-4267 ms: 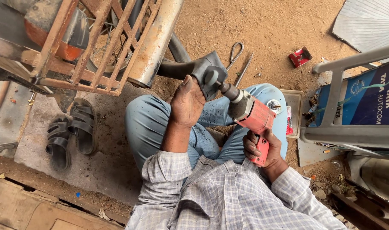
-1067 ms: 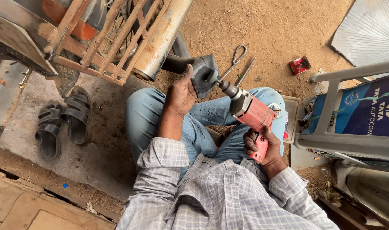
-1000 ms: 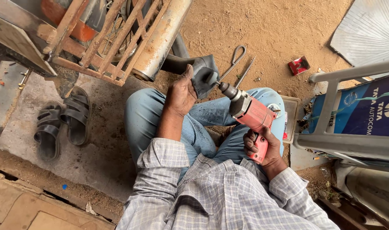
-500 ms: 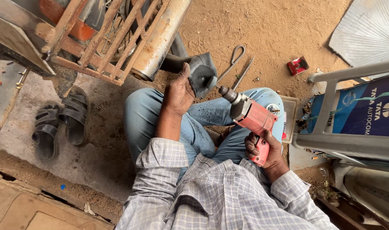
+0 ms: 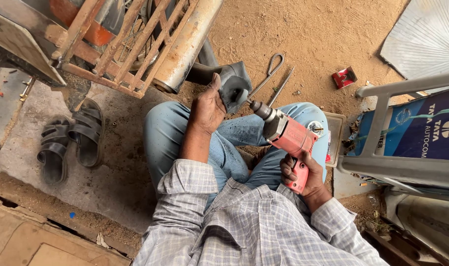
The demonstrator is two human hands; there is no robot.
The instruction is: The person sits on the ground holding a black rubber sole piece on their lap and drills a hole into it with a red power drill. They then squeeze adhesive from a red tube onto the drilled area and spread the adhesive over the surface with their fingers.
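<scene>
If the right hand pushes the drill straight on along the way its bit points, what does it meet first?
Most likely the dark rubber piece held in the left hand. The right hand grips the red drill, whose tip points up-left, close to the rubber. Whether they touch is unclear from this view.

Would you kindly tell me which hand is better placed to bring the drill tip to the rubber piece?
Right: the right hand grips the red drill, its tip beside the rubber piece.
</scene>
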